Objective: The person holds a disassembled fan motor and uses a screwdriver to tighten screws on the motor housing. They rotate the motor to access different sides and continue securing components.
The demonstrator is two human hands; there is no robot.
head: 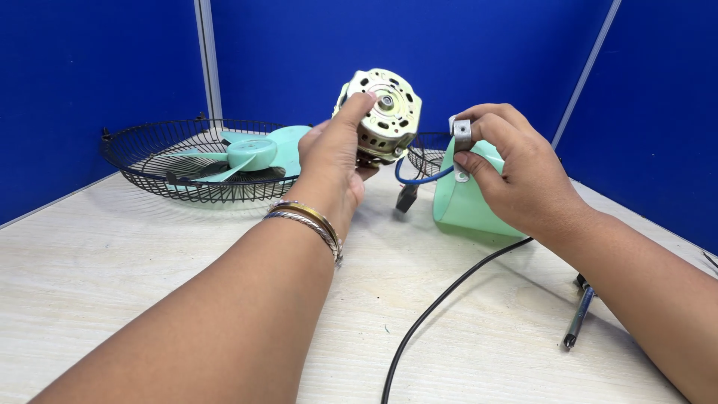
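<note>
Fan motor (383, 112), bare metal casing with slotted end plate, is held up off the table in the left hand (333, 161). Left fingers are curled around its near side, index fingertip resting on the front face close to the centre bearing. The shaft axis points roughly toward the camera and a little upward, so the round end plate faces the viewer.

Right hand (516, 176) sits just to the right of the motor, apart from it. Thumb and forefinger pinch a small grey metal bracket (462, 138) at the top edge of the mint-green motor housing (467, 202), which stands on the table (134, 277) below that hand. A blue wire (419, 178) runs from under the motor toward the housing, with a small black part hanging off it; what the part is cannot be made out.

Key relation: motor lies left of and slightly above the housing, a short gap between them, linked by the wire. The left hand carries the motor; the right is the nearer one to the housing and bracket.

Further left, a black wire fan guard (161, 161) lies flat with the mint-green fan blade (250, 153) resting inside it. A black power cord (441, 299) trails over the table toward the viewer. A dark screwdriver (580, 318) lies by the right forearm.
</note>
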